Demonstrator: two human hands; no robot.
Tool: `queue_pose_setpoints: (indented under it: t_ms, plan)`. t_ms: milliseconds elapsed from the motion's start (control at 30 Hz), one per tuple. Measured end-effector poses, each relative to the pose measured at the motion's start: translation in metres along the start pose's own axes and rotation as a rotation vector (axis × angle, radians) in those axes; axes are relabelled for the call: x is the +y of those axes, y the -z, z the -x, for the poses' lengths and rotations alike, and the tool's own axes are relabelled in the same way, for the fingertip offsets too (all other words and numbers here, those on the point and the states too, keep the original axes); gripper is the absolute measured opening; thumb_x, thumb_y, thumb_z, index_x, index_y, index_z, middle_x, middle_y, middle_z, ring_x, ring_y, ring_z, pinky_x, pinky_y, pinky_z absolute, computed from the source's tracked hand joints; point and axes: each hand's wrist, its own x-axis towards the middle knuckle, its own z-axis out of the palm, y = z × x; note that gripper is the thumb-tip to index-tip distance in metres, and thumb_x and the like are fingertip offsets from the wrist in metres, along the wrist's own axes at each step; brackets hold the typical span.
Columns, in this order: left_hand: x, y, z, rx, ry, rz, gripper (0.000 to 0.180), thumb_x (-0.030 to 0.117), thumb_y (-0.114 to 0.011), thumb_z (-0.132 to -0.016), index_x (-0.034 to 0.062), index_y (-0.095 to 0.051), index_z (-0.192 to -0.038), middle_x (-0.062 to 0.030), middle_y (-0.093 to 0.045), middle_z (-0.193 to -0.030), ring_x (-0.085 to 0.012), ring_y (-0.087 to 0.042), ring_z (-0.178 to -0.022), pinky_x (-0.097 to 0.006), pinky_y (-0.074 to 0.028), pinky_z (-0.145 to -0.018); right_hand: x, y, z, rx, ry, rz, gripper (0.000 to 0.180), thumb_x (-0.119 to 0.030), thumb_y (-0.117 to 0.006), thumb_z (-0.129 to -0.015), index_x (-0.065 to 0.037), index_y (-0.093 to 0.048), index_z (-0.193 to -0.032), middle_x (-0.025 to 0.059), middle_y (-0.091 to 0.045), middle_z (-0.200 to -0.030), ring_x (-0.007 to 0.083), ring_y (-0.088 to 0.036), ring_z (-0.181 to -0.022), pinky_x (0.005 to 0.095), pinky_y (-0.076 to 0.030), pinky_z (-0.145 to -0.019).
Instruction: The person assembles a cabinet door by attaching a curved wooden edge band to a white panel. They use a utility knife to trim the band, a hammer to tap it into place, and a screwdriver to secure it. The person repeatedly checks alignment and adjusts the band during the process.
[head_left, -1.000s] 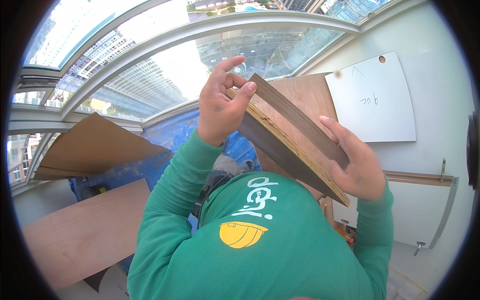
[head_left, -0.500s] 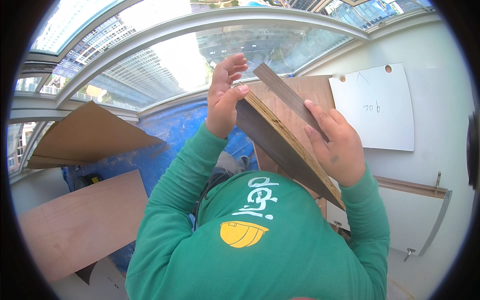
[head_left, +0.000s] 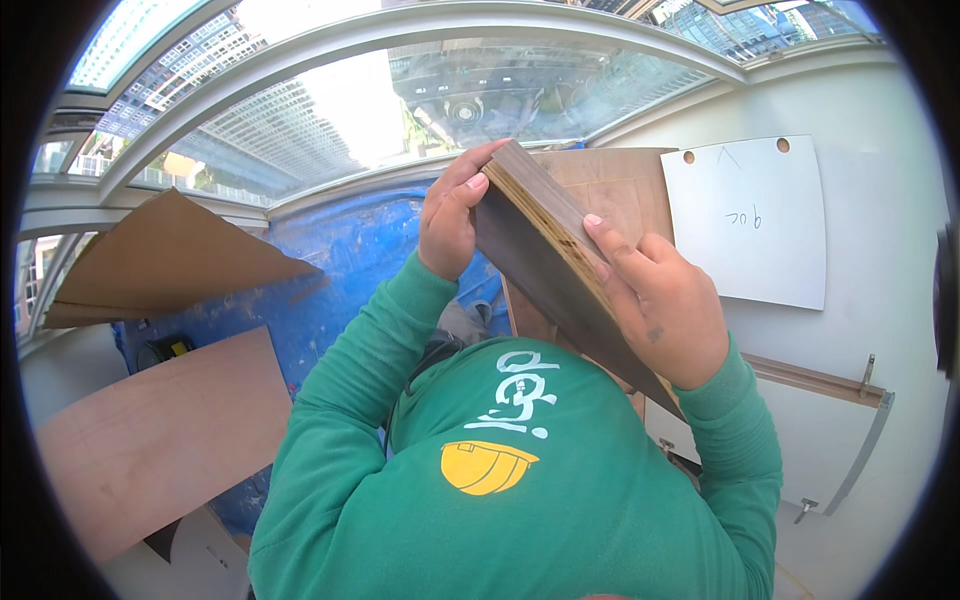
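A dark-faced plywood board [head_left: 545,285] slants across in front of me, its layered edge facing up. Along that edge lies a grey-brown wood-grain strip [head_left: 545,185], which hides part of the layers. At the far end, my left hand [head_left: 448,220] is closed round the board's corner and the strip's end, its thumb on the layered edge. Lower down, my right hand [head_left: 675,315] grips the strip against the board, with its index finger laid along the strip. The near end of the strip is hidden under that hand.
Blue sheeting [head_left: 345,245] covers the floor below the window. A folded brown cardboard sheet [head_left: 180,260] and a bare plywood panel [head_left: 170,430] are at left. On the right are a white panel with two holes [head_left: 745,230] and a white panel with metal hinges [head_left: 810,430].
The strip has come down from above and left onto the board's edge. My left fingers, raised and spread before, have closed over the far end; my right hand has shifted slightly left.
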Motion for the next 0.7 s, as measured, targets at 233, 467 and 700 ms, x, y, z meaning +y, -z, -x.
queue_pose_setpoints:
  t_ms: [233,467,700]
  plan:
    - [0.001,-0.001,-0.002,0.019,0.008,0.022,0.055,0.022,-0.045,-0.103,-0.0074,-0.058,-0.148,-0.015,-0.065,-0.141,-0.0223,-0.057,-0.133,-0.033,-0.04,-0.116,0.0,0.001,-0.002,0.01,-0.024,0.017,0.047,-0.018,-0.07,-0.102,-0.02,-0.067,-0.149,0.0107,-0.054,-0.081,0.0312,-0.062,-0.061,0.0443,-0.053,-0.058]
    - [0.007,-0.001,0.0,0.009,0.056,-0.123,0.058,0.024,-0.046,-0.101,-0.0063,-0.055,-0.149,-0.0177,-0.068,-0.131,-0.0231,-0.06,-0.125,-0.037,-0.04,-0.115,0.018,0.012,0.008,0.06,-0.126,-0.043,0.049,-0.014,-0.072,-0.099,-0.021,-0.068,-0.148,0.0094,-0.056,-0.082,0.0286,-0.061,-0.065,0.0421,-0.052,-0.062]
    - [0.011,-0.007,-0.006,-0.004,-0.066,-0.327,0.05,0.014,-0.059,-0.098,0.0007,-0.062,-0.146,-0.0117,-0.067,-0.134,-0.0198,-0.058,-0.127,-0.035,-0.041,-0.114,0.071,0.059,0.047,0.306,-0.224,-0.11,0.057,-0.005,-0.074,-0.095,-0.016,-0.066,-0.15,0.0074,-0.054,-0.081,0.0211,-0.051,-0.067,0.0353,-0.047,-0.065]
